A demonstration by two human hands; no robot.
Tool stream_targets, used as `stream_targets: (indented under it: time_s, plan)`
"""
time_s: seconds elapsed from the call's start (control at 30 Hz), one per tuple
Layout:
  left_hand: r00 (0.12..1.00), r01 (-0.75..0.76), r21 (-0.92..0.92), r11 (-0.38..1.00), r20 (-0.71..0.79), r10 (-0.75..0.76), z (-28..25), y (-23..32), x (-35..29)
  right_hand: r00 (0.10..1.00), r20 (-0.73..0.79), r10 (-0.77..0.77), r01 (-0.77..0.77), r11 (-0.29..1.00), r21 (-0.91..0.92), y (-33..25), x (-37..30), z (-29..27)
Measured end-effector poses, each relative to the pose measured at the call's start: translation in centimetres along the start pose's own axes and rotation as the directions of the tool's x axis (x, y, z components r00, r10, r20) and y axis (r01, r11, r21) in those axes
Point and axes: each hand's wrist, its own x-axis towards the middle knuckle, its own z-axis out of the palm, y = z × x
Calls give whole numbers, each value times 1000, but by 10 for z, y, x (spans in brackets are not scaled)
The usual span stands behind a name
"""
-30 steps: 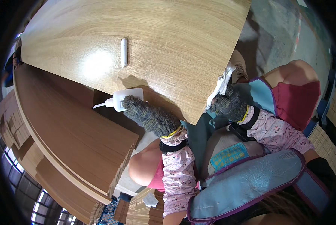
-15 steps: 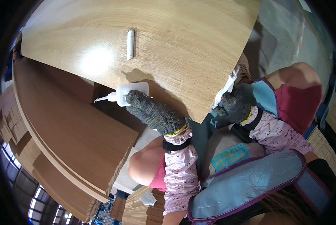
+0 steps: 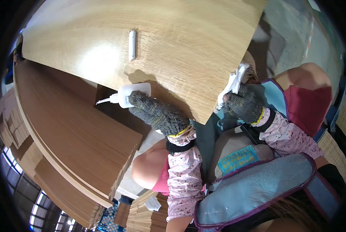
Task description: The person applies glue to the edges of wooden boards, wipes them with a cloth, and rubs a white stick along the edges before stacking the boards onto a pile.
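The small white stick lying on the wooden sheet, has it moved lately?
Cannot tell: the small white stick keeps its place on the pale wooden sheet; only the camera view shifted.

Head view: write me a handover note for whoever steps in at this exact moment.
Left hand, gloved, grips a white squeeze bottle with its nozzle pointing left, just below the near edge of the large wood veneer sheet.
Right hand, gloved, holds a white cloth against the sheet's right corner.
A small white stick-shaped object lies on the sheet.
A stack of veneer sheets sits to the left.
Done: bottle and cloth in hand.
Left: no glue line visible on the sheet, so I cannot tell how far the work has got.
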Motion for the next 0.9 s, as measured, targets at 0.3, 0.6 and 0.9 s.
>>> stream_targets:
  time_s: [0.3,0.6,0.9]
  plan:
    - [979,206,-278,938,68,-194,9,-18,7,946,267,184,-311,745,591,28,-28,31]
    - [988,153,-250,956,59,-142,3,-17,8,347,663,663,-675,667,-315,-4,1,-30]
    - [975,218,-366,905,127,-184,1,-11,10,774,212,596,-626,673,393,27,-33,18]
